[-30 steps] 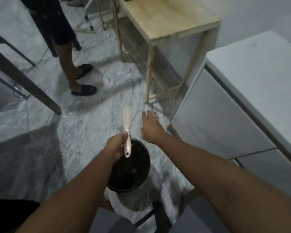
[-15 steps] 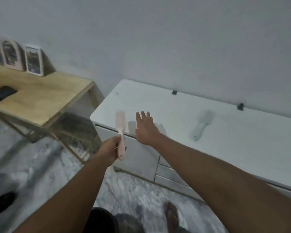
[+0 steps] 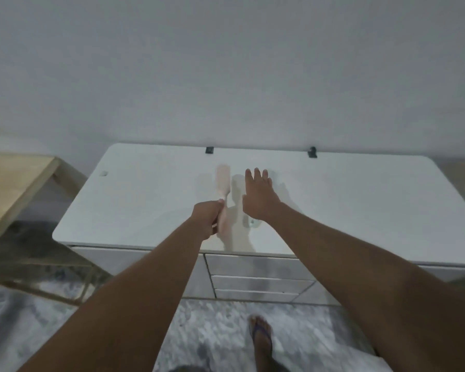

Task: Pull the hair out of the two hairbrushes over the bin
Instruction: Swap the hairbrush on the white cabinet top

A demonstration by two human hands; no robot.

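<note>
My left hand (image 3: 207, 218) grips the handle of a pale pink hairbrush (image 3: 222, 178), which points away from me above the white cabinet top (image 3: 360, 205). My right hand (image 3: 258, 197) is spread flat with straight fingers just right of the pink brush, low over the cabinet top. A small pale green tip (image 3: 251, 223) shows under my right wrist; it looks like the end of the second hairbrush, most of which my hand hides. The bin is out of view.
The white cabinet has drawers (image 3: 258, 280) on its front and two small black clips (image 3: 209, 150) at its back edge against the wall. A wooden table (image 3: 11, 181) stands to the left. My sandalled foot (image 3: 262, 336) is on the marbled floor.
My view has swung from the bin on the floor up to the cabinet. Both hands moved over the cabinet top, the left still holding the pink brush. My right hand now covers the green brush.
</note>
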